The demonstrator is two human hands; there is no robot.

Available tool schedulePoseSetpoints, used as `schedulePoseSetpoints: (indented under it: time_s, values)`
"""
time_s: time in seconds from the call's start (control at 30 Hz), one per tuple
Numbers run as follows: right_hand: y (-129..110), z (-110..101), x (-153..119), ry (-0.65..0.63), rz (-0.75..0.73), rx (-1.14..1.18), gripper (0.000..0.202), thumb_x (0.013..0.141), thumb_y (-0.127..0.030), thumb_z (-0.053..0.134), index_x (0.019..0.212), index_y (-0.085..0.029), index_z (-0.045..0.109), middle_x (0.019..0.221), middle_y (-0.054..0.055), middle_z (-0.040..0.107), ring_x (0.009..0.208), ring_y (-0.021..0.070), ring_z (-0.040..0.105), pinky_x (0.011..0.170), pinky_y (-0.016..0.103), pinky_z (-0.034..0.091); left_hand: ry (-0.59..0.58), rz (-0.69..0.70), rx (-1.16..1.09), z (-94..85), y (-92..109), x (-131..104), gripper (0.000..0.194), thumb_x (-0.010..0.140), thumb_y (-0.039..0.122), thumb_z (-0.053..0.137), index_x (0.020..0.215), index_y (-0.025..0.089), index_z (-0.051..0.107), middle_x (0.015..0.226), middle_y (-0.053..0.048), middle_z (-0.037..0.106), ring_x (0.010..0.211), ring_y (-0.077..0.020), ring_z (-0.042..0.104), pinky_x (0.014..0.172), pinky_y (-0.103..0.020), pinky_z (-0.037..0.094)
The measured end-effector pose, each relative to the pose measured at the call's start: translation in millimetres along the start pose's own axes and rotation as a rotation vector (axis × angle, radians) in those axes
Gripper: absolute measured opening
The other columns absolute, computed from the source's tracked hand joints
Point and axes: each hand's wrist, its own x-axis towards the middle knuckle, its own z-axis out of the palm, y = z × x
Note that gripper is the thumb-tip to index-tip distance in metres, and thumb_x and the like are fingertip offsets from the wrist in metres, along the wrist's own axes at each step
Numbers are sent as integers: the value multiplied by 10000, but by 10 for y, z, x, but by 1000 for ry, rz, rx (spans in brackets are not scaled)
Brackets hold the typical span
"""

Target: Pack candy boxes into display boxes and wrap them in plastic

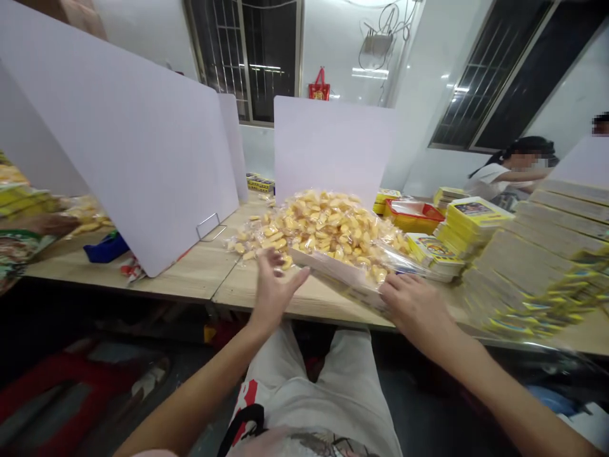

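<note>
Over the table's front edge, my right hand (409, 301) is closed on the right end of a long, flat, pale piece (340, 279) with clear plastic film (399, 259) about it; motion blurs its print. My left hand (276, 285) is near the piece's left end, fingers apart, with nothing in it. Behind both hands lies a large heap of small yellow pieces in clear wrappers (328, 222). A few wrapped pieces lie just beyond my left fingertips.
White panels (157, 139) stand left and behind the heap (333, 146). A wire stand (210, 227) and a blue tape dispenser (105, 247) are at left. At right are yellow card stacks (469, 222), a red-rimmed tray (413, 216), tall blurred stacks (537, 273) and a person (499, 174).
</note>
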Motion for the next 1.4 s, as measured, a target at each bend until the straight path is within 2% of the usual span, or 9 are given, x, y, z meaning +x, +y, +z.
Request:
schedulePoseSetpoints:
  time_s: [0.07, 0.13, 0.23, 0.33, 0.43, 0.63, 0.87, 1.1, 1.4]
  values:
    - [103, -106, 36, -100, -51, 96, 163, 788, -57, 522, 724, -182, 603, 769, 53, 627, 685, 169, 537, 651, 311, 348, 37, 352, 342, -229, 169, 51, 886, 619, 477, 810, 1344, 196, 386, 1331, -151, 439, 1234, -310, 427, 978, -436, 391]
    - [138, -182, 98, -181, -117, 205, 200, 828, -57, 491, 714, -183, 597, 757, 38, 621, 667, 149, 539, 615, 293, 342, -274, 546, 599, -317, 371, 147, 715, 667, 471, 773, 1270, 199, 502, 1261, -130, 517, 1192, -321, 448, 985, -443, 353]
    - [109, -203, 194, -116, -222, 316, 252, 883, -72, 458, 702, -179, 597, 839, 52, 643, 759, 158, 572, 684, 293, 404, -897, 482, 727, -260, 547, 353, 213, 842, 382, 585, 819, 178, 644, 752, -40, 587, 751, -198, 541, 747, -307, 387]
    - [34, -127, 181, 144, -331, 324, 244, 897, -85, 470, 726, -179, 617, 1079, 95, 650, 1017, 231, 560, 908, 419, 422, -1147, 281, 592, -215, 441, 560, 398, 872, 364, 486, 525, 168, 476, 528, 5, 401, 514, -121, 371, 536, -260, 274]
    - [-133, -62, -2, 303, -411, 327, 214, 903, -63, 458, 826, -172, 626, 1104, 118, 647, 1078, 261, 534, 978, 481, 388, -937, 81, 448, -306, 133, 713, 416, 809, 448, 549, 514, 164, 472, 534, 12, 406, 509, -106, 352, 483, -243, 226]
    - [-769, -56, -284, -58, -513, 466, 175, 901, -70, 438, 843, -191, 552, 804, 57, 625, 688, 189, 504, 612, 323, 385, -773, -246, 236, -366, -451, 882, 417, 706, 535, 614, 636, 125, 577, 549, 2, 476, 481, -99, 402, 462, -222, 235]
    - [-1215, 561, 353, -198, -407, 713, 95, 943, -203, 459, 887, -190, 535, 710, 5, 610, 585, 146, 461, 543, 302, 215, -721, -58, 311, 80, -580, 1008, 371, 793, 452, 517, 579, 150, 491, 537, 24, 410, 504, -98, 356, 487, -240, 205]
    - [-1142, 1289, 753, -450, 77, 1188, 251, 896, -174, 495, 650, -182, 444, 682, -18, 538, 660, 124, 477, 606, 241, 290, -842, 98, 314, 18, -652, 1219, 324, 826, 388, 500, 660, 128, 597, 665, -3, 529, 639, -132, 461, 581, -241, 301]
    - [-1240, 1486, 971, -430, 265, 1173, 236, 814, -130, 552, 1029, -191, 474, 791, 2, 611, 777, 186, 578, 685, 264, 368, -689, -287, -36, -143, -1140, 1590, 363, 750, 493, 614, 708, 133, 629, 695, -63, 637, 620, -168, 568, 600, -272, 431]
